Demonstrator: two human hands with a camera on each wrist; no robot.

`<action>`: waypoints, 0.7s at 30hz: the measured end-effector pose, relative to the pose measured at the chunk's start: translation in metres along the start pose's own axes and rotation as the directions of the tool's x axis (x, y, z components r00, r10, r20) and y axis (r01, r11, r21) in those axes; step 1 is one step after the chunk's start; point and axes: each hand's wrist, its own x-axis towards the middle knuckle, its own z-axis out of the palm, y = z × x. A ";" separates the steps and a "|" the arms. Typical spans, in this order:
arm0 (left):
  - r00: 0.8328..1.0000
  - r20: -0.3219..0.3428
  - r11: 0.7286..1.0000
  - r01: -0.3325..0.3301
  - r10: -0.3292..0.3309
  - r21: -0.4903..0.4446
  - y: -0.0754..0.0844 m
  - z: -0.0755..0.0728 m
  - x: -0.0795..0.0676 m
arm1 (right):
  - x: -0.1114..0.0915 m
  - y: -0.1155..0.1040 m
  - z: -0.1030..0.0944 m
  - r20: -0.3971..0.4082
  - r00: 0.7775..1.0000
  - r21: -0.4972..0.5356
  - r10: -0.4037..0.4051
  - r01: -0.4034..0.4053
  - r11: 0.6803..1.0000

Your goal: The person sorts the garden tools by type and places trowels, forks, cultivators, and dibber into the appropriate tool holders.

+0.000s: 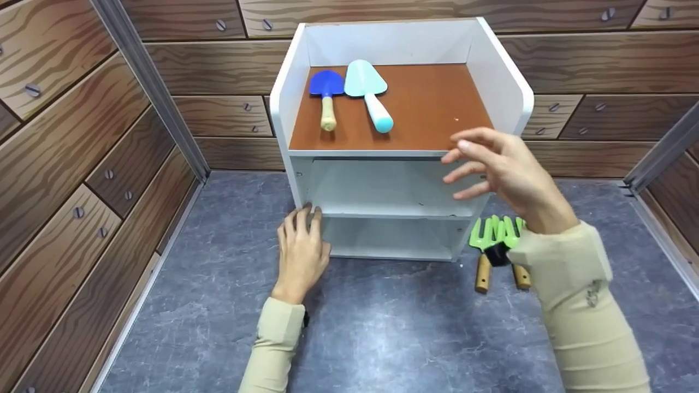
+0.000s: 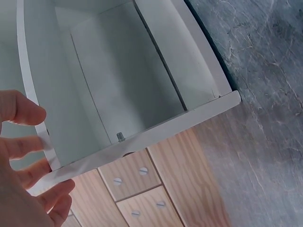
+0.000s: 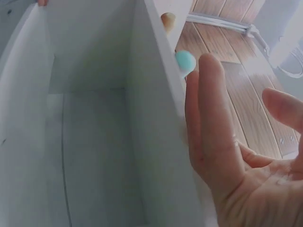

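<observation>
A white shelf unit (image 1: 382, 216) with a brown top board stands in front of me. On that board lie a blue trowel (image 1: 326, 84) with a cream handle and, to its right, a light turquoise trowel (image 1: 363, 82) with a white handle. My left hand (image 1: 299, 251) rests against the unit's lower left front edge, fingers extended; in the left wrist view the left hand's fingers (image 2: 35, 172) are by the panel edges. Near the top board's right front edge hovers my right hand (image 1: 510, 169), fingers apart and loosely bent, holding nothing.
Two green hand forks (image 1: 481, 240) with wooden handles lie on the grey marbled surface (image 1: 404, 327) right of the unit, partly hidden by the right sleeve. Wood-patterned walls (image 1: 218, 65) with metal corner strips stand behind and at both sides.
</observation>
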 end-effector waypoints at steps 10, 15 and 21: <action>1.000 0.002 1.000 0.000 0.000 -0.003 0.000 0.001 -0.001 | -0.023 0.025 -0.022 -0.029 1.000 0.089 -0.005 0.008 0.996; 1.000 -0.004 1.000 -0.002 0.002 -0.001 0.000 0.002 -0.001 | -0.031 0.036 -0.032 -0.045 0.998 0.129 -0.038 0.044 0.991; 1.000 0.000 1.000 -0.004 0.004 0.005 0.000 0.000 -0.001 | -0.036 0.047 -0.045 -0.039 0.999 0.149 -0.033 0.039 0.988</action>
